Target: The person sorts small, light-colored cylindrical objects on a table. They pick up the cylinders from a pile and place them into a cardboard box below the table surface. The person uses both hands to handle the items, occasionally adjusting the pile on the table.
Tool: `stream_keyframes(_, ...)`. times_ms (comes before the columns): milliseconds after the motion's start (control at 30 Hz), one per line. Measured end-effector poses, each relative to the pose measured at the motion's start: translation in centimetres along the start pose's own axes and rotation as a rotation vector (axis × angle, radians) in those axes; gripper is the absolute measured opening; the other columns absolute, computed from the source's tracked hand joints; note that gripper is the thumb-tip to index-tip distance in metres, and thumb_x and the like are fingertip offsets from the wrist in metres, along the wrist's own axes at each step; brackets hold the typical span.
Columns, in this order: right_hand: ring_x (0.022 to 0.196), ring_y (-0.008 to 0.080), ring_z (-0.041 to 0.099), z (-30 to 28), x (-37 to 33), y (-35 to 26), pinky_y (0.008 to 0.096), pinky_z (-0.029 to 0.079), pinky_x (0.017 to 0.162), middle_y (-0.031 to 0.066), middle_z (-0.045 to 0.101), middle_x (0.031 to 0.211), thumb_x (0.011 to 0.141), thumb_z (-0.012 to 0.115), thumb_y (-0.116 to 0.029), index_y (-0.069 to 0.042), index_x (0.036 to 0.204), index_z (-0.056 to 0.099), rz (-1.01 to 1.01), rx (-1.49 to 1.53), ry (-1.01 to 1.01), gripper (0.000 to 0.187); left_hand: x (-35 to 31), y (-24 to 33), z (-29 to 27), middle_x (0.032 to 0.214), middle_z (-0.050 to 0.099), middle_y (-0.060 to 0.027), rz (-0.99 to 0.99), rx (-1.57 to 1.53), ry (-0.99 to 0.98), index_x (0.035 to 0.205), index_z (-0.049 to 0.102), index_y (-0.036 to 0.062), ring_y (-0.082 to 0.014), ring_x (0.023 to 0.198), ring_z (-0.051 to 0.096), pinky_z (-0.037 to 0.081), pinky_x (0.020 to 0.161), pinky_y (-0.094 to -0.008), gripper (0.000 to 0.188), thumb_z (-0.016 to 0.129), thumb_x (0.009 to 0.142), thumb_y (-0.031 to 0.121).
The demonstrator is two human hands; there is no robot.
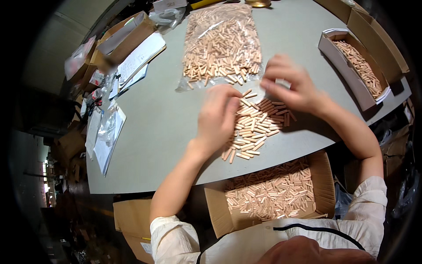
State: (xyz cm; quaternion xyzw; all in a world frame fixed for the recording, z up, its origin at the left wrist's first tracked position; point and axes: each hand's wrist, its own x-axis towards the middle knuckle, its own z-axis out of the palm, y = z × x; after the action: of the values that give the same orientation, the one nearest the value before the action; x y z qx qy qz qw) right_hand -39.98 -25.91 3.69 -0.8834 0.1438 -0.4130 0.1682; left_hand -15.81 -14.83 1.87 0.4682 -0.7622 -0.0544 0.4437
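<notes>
Short wooden dowel pins (255,125) lie in a loose pile near the table's front edge; those in shadow on its right look darker. My left hand (216,115) rests along the pile's left side, its fingers bent and its thumb apart from them, with no pin visible in it. Over the pile's far right side is my right hand (290,86), close to the bag's lower corner. Its fingers are curled and smeared by motion, so whether a pin is between the tips cannot be made out. A clear plastic bag (222,44) full of similar pins lies flat beyond both hands.
Below the table's front edge, an open cardboard box (324,185) holds many pins. A narrow white box (343,70) of pins stands at the right. Papers (140,55), a clipboard (107,143) and a brown carton (125,39) line the left edge.
</notes>
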Motion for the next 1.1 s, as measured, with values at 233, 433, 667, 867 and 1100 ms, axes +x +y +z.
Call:
stream_keyframes(233,0.098,0.0282,0.069,-10.6,0.0,8.5,0.0390,0.051,0.092,0.0084,0.076,0.098,0.097,0.074,-0.027,-0.007,0.097,0.082,0.189,-0.857,0.369,0.021,-0.7,-1.7,-2.2,0.119,0.076,-0.0062,-0.491,-0.291,-0.111,0.128,0.073,0.0004,-0.0121,0.109,0.066,0.051,0.096,-0.0287,0.033,0.054,0.113,0.022)
stream_keyframes(433,0.115,0.0294,0.069,-15.9,-3.9,12.3,0.0388,0.049,0.107,0.0109,0.076,0.122,0.098,0.061,-0.019,-0.008,0.117,0.079,0.597,-1.267,0.079,0.028,-0.3,-1.9,-1.8,0.116,0.075,-0.0030,-0.539,-0.424,-0.156,0.131,0.072,0.0017,-0.0059,0.083,0.062,0.050,0.073,-0.0231,0.034,0.052,0.114,0.024)
stream_keyframes(667,0.118,0.0158,0.067,-5.3,-0.7,6.9,0.0320,0.050,0.107,0.0063,0.076,0.121,0.095,0.058,0.000,0.000,0.123,0.074,0.378,0.156,-0.106,0.031,-0.9,-2.9,-2.4,0.135,0.069,-0.0162,-0.517,-0.749,-0.171,0.136,0.062,-0.0067,-0.0242,0.133,0.061,0.044,0.116,-0.0365,0.044,0.045,0.115,0.028)
stream_keyframes(867,0.133,0.0269,0.062,0.5,-1.3,0.6,0.0397,0.046,0.115,0.0151,0.067,0.142,0.109,0.061,-0.022,-0.001,0.145,0.062,0.367,0.412,-0.414,0.042,-0.2,-2.8,-2.5,0.137,0.070,-0.0216,-0.577,-0.828,-0.065,0.145,0.050,-0.0079,-0.0282,0.134,0.062,0.041,0.120,-0.0392,0.055,0.041,0.116,0.037)
stream_keyframes(1100,0.154,0.0368,0.039,1.2,0.1,-1.0,0.0546,0.020,0.130,0.0217,0.051,0.159,0.107,0.058,-0.042,0.001,0.153,0.052,-0.031,0.218,-0.698,0.063,0.0,-3.5,-2.7,0.133,0.071,-0.0238,-0.601,-0.879,-0.029,0.146,0.049,-0.0065,-0.0300,0.127,0.067,0.045,0.117,-0.0420,0.054,0.043,0.115,0.037)
